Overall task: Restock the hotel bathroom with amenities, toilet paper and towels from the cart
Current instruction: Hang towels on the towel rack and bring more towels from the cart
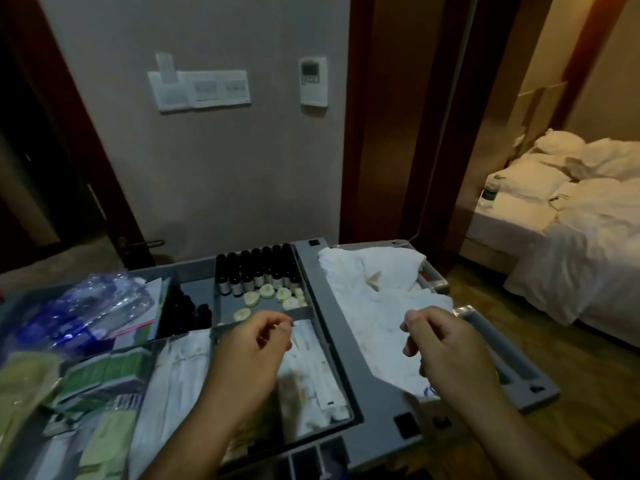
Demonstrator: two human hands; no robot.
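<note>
The grey housekeeping cart [341, 344] stands in front of me with its divided top tray. Small dark bottles [256, 271] and round pale soaps [277, 296] fill a back compartment. Below them lie long white sachets [311, 365]. My left hand [249, 351] hovers over those sachets with loosely curled fingers, and I see nothing in it. Crumpled white towels [374, 285] fill the right bin. My right hand [450, 348] hangs above the towels, fingers loosely curled, holding nothing.
A crinkled blue plastic bag [86, 306] and green-and-white boxes [104, 375] sit in the tray's left side. A wall with switches [201, 90] rises behind the cart. An unmade bed [571, 220] and a water bottle [489, 195] lie to the right. A dark doorway [41, 168] opens at the left.
</note>
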